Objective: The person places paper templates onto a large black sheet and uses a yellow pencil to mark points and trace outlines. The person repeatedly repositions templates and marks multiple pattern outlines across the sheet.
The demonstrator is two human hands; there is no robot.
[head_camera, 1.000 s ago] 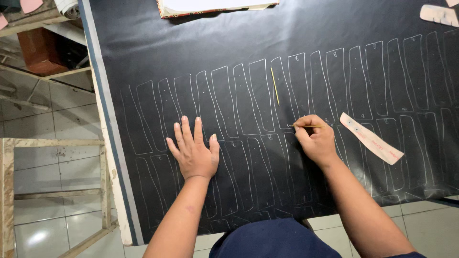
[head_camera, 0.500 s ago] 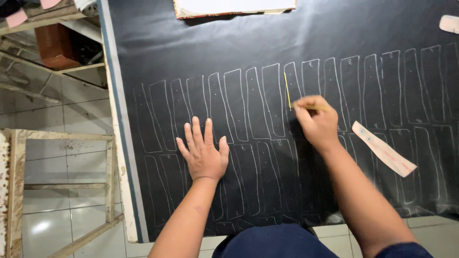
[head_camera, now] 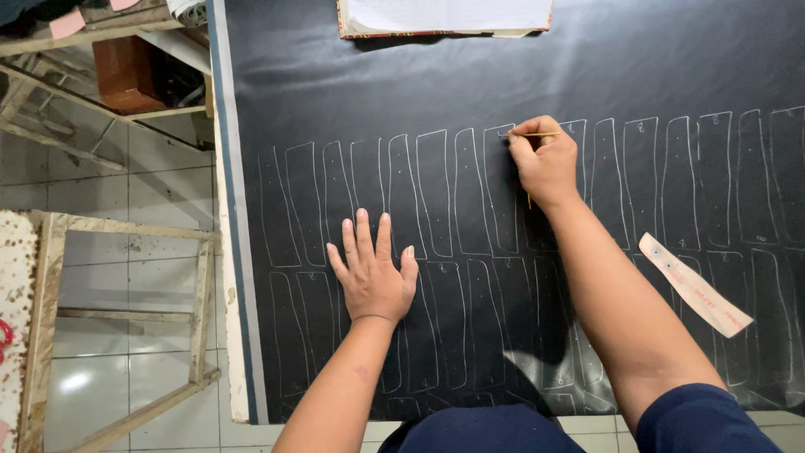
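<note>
Left hand [head_camera: 374,273] lies spread, palm pressing the wide black sheet [head_camera: 419,92] flat on the table. Right hand [head_camera: 545,159] pinches a thin yellow marking stick [head_camera: 537,135] near its tip; it looks light, brittle.

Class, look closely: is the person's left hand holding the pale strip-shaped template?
No: the left hand lies flat and empty on the black sheet, while the pale template lies apart, untouched.

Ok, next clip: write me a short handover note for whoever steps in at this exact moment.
Left hand: flat, fingers spread, pressing the black sheet.
Right hand: pinching a thin marking stick, its tip at the top of one outline.
Pale strip template: lying loose on the sheet, right of the right forearm.
Done: two rows of traced outlines.
Left: the bare upper part of the sheet.
</note>
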